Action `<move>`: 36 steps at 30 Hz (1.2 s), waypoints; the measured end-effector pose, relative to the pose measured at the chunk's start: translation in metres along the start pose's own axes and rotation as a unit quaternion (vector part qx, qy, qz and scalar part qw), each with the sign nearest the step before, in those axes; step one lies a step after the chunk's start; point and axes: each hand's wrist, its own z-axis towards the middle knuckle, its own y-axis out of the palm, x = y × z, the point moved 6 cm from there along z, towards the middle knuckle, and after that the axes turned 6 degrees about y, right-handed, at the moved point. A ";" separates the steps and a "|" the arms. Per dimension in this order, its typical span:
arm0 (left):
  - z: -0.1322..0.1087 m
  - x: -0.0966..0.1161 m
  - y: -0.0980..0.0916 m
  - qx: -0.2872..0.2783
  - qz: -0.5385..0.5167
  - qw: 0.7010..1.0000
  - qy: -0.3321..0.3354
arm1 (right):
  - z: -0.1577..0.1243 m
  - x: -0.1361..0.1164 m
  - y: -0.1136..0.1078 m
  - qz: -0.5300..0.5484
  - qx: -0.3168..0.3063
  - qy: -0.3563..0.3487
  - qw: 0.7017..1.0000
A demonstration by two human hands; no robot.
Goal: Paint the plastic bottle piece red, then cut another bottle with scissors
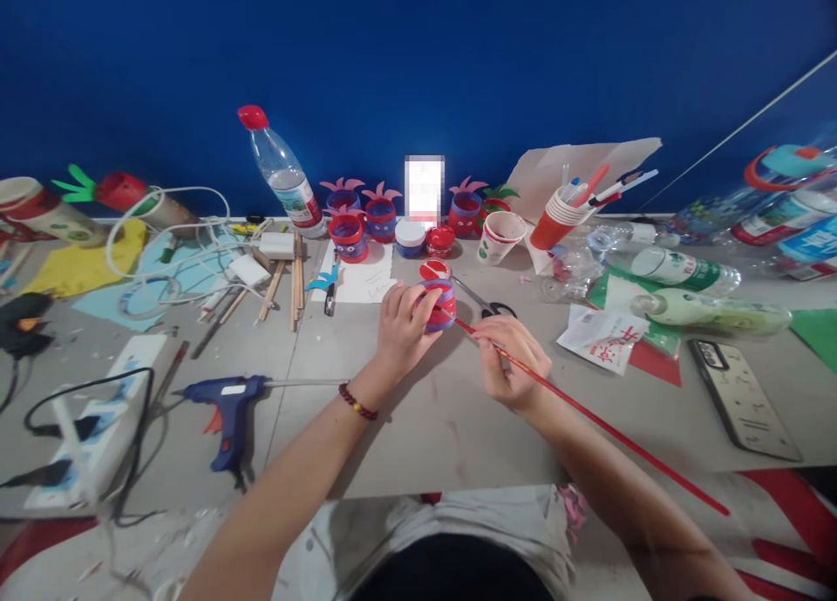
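Observation:
My left hand (406, 324) is closed around a small red and purple painted cup (439, 317), tilted on its side above the table. In my right hand (513, 361) is a long red paintbrush (621, 437), pinched near its tip, which touches or nearly touches the cup. Just behind the cup lies a red-and-white round lid (435, 272). A red paint jar (440, 240) and a blue jar with a white lid (411, 237) stand beyond it. Scissors (497, 308) lie behind my right hand, their blades pointing toward the lid.
Several painted cups with paper leaves, one a red cup with eyes (349, 239), stand along the blue wall. On the left are a glue gun (228, 413), a power strip (98, 426) and a water bottle (284, 182). Pens (592, 185) and a phone (742, 400) are on the right.

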 end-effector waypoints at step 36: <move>0.000 0.000 0.001 -0.021 -0.041 0.999 -0.012 | -0.011 -0.014 0.013 0.019 -0.064 -0.025 0.997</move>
